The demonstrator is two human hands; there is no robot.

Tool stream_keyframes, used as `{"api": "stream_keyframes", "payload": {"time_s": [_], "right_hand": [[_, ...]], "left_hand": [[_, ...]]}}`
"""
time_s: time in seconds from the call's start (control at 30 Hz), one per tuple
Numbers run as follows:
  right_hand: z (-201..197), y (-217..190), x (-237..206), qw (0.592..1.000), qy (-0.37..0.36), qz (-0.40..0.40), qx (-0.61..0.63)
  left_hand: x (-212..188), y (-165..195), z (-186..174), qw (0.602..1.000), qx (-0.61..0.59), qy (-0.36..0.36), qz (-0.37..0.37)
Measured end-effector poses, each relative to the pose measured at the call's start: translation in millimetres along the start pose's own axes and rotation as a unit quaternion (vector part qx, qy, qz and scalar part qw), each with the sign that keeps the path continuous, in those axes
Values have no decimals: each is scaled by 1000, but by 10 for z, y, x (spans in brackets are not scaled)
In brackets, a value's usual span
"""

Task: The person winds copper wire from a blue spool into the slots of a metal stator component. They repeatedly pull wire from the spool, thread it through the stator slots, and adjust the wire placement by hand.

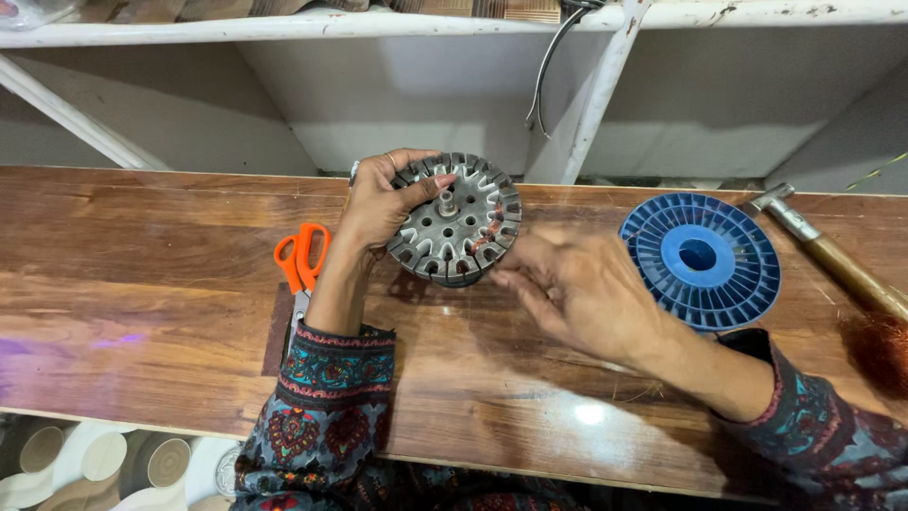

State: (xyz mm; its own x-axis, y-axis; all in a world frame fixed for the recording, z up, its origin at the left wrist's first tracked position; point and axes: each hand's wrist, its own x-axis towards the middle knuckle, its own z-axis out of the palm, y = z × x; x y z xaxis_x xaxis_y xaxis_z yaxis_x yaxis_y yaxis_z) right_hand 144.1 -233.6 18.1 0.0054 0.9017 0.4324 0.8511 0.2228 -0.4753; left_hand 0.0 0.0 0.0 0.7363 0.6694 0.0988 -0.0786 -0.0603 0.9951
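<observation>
My left hand (383, 201) grips a round grey metal motor stator (457, 220) with slotted teeth and some copper winding, holding it tilted on edge on the wooden table (142, 284); the thumb rests near its centre shaft. My right hand (567, 284) is blurred, just right of and below the stator, fingers spread, fingertips near its lower rim. Whether it touches the stator is unclear. Both sleeves are dark with a colourful pattern.
Orange-handled scissors (301, 257) lie left of my left forearm. A blue plastic spool (701, 257) lies flat to the right, with a wooden-handled hammer (832, 255) beyond it. Copper wire (880, 345) sits at the right edge. White shelving (426, 104) stands behind the table.
</observation>
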Motion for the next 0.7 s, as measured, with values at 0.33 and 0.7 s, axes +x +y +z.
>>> {"api": "stream_keyframes", "payload": {"time_s": [0.33,0.7], "right_hand": [[-428,-62,-15,978,-161,44,-128],[-815,-253,-86,948,34,100,-300]], "left_hand": [[-14,7,-3,1000,18,4,14],[-32,22,3,1000,6,2,6]]}}
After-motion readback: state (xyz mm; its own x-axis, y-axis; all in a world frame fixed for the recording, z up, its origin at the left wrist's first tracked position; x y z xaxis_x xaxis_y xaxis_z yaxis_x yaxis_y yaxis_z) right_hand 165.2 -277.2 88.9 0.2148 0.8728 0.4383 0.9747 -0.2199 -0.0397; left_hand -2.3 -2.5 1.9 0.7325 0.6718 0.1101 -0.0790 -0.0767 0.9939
